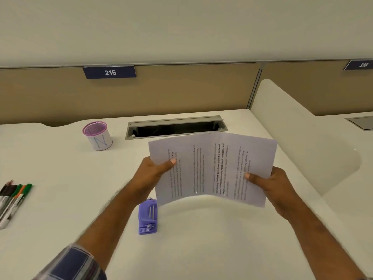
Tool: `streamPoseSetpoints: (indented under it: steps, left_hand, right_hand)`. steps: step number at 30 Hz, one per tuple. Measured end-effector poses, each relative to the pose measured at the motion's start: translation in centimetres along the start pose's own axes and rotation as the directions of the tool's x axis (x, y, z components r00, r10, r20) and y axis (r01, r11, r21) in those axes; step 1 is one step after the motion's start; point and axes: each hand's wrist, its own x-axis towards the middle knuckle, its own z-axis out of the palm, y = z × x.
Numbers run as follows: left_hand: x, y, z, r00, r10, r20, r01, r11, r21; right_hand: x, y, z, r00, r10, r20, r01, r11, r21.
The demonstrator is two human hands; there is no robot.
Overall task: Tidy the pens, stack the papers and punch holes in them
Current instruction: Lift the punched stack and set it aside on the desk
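Both my hands hold the printed papers (pixel 210 168) above the white desk, and the sheets bend along a crease down the middle. My left hand (pixel 150 174) grips the left edge with the thumb on top. At the right edge, my right hand (pixel 272 185) pinches the sheets the same way. A purple hole punch (pixel 147 217) lies on the desk just below the papers' lower left corner. Several pens and markers (pixel 12 197) lie in a loose bunch at the desk's left edge. A pink-rimmed mesh pen cup (pixel 97 135) stands upright at the back left, with no pens showing in it.
A grey cable tray (pixel 175 127) with an open slot is set into the desk behind the papers. Tan partition panels with number plates 215 (pixel 110 72) and 216 close the back. A white rounded divider (pixel 302 138) rises on the right.
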Motion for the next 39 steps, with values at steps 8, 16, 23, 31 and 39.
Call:
streamPoseSetpoints:
  steps: [8, 16, 23, 31, 39]
  left_hand:
    - [-2.0, -4.6, 3.8, 0.984, 0.046, -0.173, -0.065, 0.993, -0.102]
    - [-2.6, -8.8, 5.5, 0.931, -0.047, -0.361, 0.060, 0.998, 0.024]
    - [-2.6, -8.8, 6.0, 0.914, -0.039, -0.404, 0.066, 0.996, 0.052]
    - [1.1, -3.9, 4.2, 0.947, 0.060, -0.317, 0.002, 0.981, 0.193]
    - [2.4, -0.6, 4.3, 0.700, 0.085, -0.709, 0.070, 0.980, 0.187]
  right_hand:
    - [-1.4, 5.7, 0.9, 0.974, -0.057, -0.217, 0.049, 0.998, -0.040]
    - [-3.1, 9.3, 1.1, 0.969, 0.034, -0.245, -0.044, 0.998, -0.038]
    - [-3.3, 9.2, 1.8, 0.972, 0.075, -0.222, -0.084, 0.996, -0.032]
    - [-3.1, 7.4, 1.7, 0.985, 0.130, -0.110, -0.123, 0.990, 0.068]
    - [-2.8, 5.8, 2.2, 0.984, 0.174, 0.047, -0.177, 0.877, 0.448]
